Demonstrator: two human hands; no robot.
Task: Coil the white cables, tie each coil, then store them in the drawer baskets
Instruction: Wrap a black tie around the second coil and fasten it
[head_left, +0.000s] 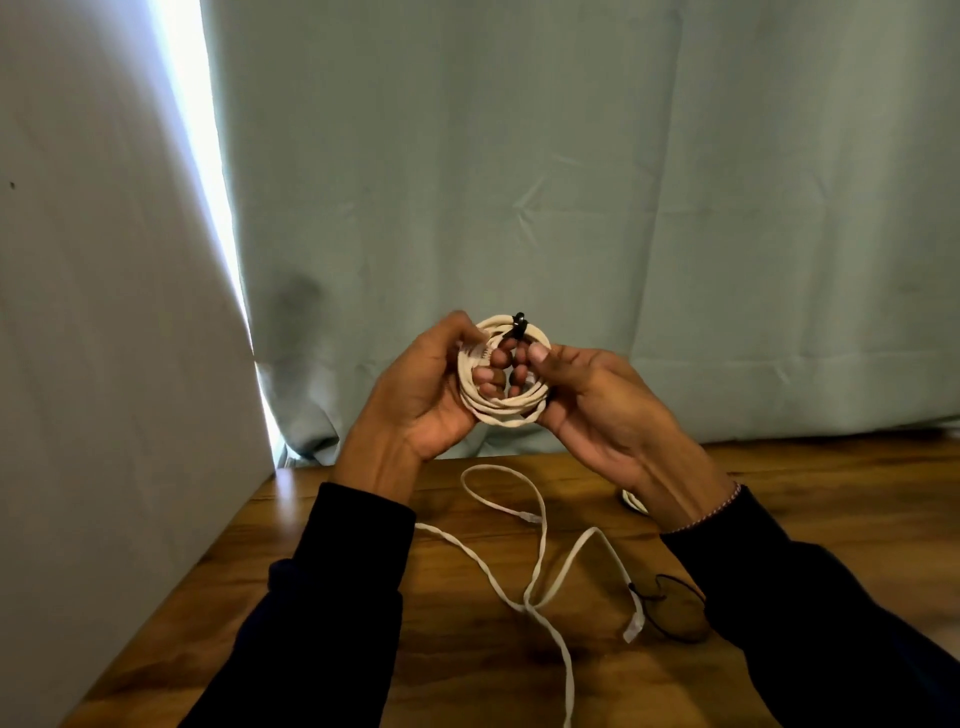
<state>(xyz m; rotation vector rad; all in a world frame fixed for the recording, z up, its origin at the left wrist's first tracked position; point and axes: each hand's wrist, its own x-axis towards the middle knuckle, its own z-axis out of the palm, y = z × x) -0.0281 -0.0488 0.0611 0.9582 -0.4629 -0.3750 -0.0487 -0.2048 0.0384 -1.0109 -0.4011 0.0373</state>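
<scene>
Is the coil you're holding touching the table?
Apart. Head view: both hands hold the coil raised, with curtain showing between it and the table.

Between your left grip (426, 395) and right grip (597, 400) you are holding a coiled cable (506, 410) that is looking like flat, woven cloth braid, cream and matt, with a small black tie (518, 325) sitting at its top, dull in finish. Below your grips a loose cable (540, 545) of the same matt braid is lying on the desk (810, 499), which is showing as brown wood grain with a smooth, slightly glossy sheen. Behind your grips a curtain (571, 182) is hanging as soft, matt, pale green cloth with faint creases. Your sleeves (332, 597) are looking like dark matt fabric.
</scene>
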